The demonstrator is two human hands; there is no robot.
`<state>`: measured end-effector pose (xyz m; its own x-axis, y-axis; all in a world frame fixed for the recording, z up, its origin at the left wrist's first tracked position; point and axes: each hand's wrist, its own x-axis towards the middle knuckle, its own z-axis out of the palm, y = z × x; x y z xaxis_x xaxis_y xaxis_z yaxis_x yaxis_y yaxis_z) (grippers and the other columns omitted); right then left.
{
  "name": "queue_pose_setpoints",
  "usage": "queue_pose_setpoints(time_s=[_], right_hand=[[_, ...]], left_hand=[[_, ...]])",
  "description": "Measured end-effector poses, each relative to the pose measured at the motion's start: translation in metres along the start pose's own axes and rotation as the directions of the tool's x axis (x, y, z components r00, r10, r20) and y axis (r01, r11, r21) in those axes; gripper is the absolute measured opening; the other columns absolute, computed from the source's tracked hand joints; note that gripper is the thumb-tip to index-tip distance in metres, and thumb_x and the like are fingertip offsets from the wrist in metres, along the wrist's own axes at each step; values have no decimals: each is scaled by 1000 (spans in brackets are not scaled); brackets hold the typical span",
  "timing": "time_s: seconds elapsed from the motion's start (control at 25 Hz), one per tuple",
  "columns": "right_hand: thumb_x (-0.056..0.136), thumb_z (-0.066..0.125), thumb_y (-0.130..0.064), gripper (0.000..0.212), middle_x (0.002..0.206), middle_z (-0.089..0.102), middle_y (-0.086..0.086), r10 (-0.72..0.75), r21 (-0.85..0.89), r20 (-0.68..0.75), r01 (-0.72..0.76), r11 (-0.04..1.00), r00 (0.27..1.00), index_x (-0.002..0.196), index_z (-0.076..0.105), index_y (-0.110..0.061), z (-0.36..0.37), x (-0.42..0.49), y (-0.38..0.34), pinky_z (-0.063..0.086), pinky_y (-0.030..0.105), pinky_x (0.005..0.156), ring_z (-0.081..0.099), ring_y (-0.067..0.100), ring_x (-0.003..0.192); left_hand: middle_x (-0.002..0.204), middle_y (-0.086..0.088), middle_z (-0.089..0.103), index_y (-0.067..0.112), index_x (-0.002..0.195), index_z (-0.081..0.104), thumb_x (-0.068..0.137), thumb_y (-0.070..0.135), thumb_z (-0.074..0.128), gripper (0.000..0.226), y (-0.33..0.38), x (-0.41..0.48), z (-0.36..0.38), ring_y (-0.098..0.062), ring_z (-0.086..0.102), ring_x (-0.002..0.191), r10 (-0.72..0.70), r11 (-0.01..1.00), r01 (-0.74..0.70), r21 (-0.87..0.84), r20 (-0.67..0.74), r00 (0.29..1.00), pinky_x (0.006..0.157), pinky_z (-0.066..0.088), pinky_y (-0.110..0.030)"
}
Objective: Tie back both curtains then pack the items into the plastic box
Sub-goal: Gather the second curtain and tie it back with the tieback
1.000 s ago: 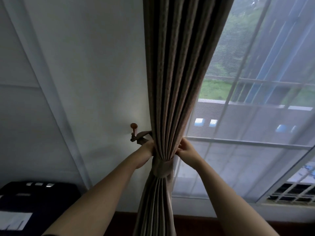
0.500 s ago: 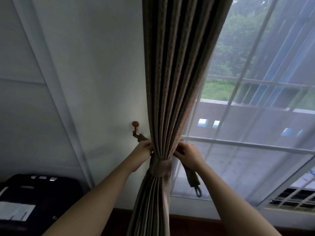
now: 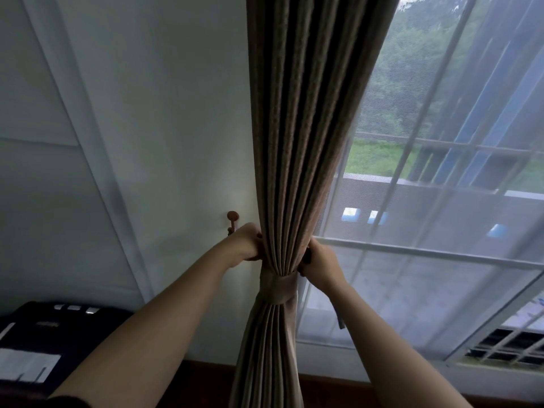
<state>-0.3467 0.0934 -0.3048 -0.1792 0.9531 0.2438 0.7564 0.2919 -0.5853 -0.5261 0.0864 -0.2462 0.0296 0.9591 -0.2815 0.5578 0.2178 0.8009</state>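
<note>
A brown pleated curtain [image 3: 303,128] hangs in the middle of the view, gathered at waist height by a brown fabric tieback [image 3: 279,288]. My left hand [image 3: 245,241] grips the curtain's left edge at the gather, just below a small round wall hook [image 3: 232,217]. On the curtain's right edge, my right hand [image 3: 319,265] curls round the tieback's other end. The tieback's loose tail [image 3: 338,318] shows faintly under my right forearm, behind the sheer.
A sheer white curtain [image 3: 426,245] covers the window on the right. A white wall [image 3: 147,142] lies left of the curtain. A dark box-like object [image 3: 44,343] with a white label sits at the lower left. A dark wooden floor strip runs along the bottom.
My hands have moved a little closer to the curtain and higher on the gather. The tieback's loose end with its ring, hanging clearly half a second ago, is now mostly hidden behind my right forearm.
</note>
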Motion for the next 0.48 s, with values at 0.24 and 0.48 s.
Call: queue_pose_setpoints(time_s=[0.24,0.48], right_hand=[[79,58,-12,15,81,68,19,124,-138,60,-115,984,990,83,67,-1,18,-10,12,35,30,58,62,36,79],[83,67,-23,20,48,44,-4,138,-11,-95,-140,990,986,67,63,-11,-6,-44,27,26,24,47,43,19,52]], left_hand=[[121,-14,56,-3,129,46,92,-5,48,37,0,-4,17,-28,59,104,105,993,-112,-39,-154,982,62,48,-12],[98,-9,66,15,91,63,93,20,54,10,-47,-21,23,-18,66,86,151,968,-193,-163,-237,960,79,57,-31]])
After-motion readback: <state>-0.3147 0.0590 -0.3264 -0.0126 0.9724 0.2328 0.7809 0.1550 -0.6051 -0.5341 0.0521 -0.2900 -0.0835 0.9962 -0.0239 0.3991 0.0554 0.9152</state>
